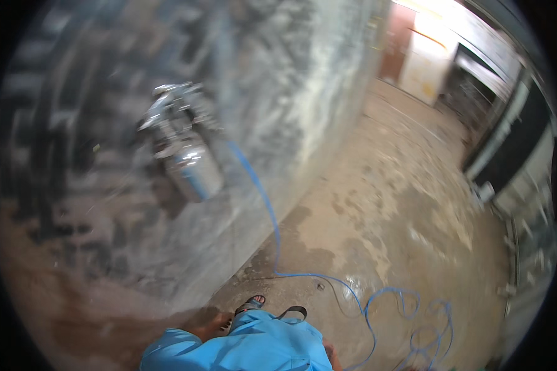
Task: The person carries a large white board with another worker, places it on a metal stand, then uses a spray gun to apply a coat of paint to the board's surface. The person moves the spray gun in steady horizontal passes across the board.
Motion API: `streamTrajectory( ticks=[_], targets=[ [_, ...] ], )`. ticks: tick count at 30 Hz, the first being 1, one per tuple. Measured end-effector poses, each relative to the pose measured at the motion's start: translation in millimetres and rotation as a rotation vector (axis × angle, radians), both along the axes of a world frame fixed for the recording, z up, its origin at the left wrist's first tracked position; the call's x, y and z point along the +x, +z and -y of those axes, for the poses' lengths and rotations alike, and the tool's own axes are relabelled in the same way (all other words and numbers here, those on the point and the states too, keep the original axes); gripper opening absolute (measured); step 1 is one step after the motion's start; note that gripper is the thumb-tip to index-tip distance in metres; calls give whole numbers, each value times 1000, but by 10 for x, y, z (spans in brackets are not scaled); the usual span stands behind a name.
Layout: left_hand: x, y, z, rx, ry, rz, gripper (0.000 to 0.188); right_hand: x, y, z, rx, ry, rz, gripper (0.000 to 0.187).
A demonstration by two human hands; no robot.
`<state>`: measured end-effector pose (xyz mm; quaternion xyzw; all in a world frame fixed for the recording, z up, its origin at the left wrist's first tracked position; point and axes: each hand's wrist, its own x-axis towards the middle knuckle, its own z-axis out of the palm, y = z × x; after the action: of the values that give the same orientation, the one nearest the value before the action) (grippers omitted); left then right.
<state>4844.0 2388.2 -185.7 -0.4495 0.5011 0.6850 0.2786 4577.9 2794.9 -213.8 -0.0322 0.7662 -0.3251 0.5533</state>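
Grip state I cannot tell; neither hand shows clearly. Against the mottled grey surface [272,111] shows a silver spray gun [195,170]; its blue hose [252,174], loosely looped below-right of it, could snag a foot [254,302].

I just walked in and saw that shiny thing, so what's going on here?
A person in light blue clothing stands by a big grey, streaky surface. In front of it is the shiny thing, which looks like a metal spray gun. No hand shows on it, and I can't tell what holds it up. A blue hose runs from beside it down to the wet-looking floor, where it lies in loops.
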Motion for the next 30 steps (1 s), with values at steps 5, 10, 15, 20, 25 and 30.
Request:
streamTrajectory(
  ticks=[5,10,15,20,25,30],
  targets=[
    [111,-244,-338,-359,2,179,24,-951,1691,1218,-475,167,-176,46],
    [80,-219,-211,-409,342,212,24,-1611,4012,3553,-973,215,-658,39],
    [25,-256,188,-346,908,53,23,-1528,5448,5138,-1235,126,-883,42],
    [-67,-259,544,-184,1125,-51,23,-1499,5556,5560,-1314,242,-491,29],
    [-119,-178,704,-221,735,-61,25,-1618,5551,5378,-1391,187,-356,20],
    [-400,-212,815,-266,521,29,32,-1804,5863,4667,-1523,61,-470,26]
  ],
)
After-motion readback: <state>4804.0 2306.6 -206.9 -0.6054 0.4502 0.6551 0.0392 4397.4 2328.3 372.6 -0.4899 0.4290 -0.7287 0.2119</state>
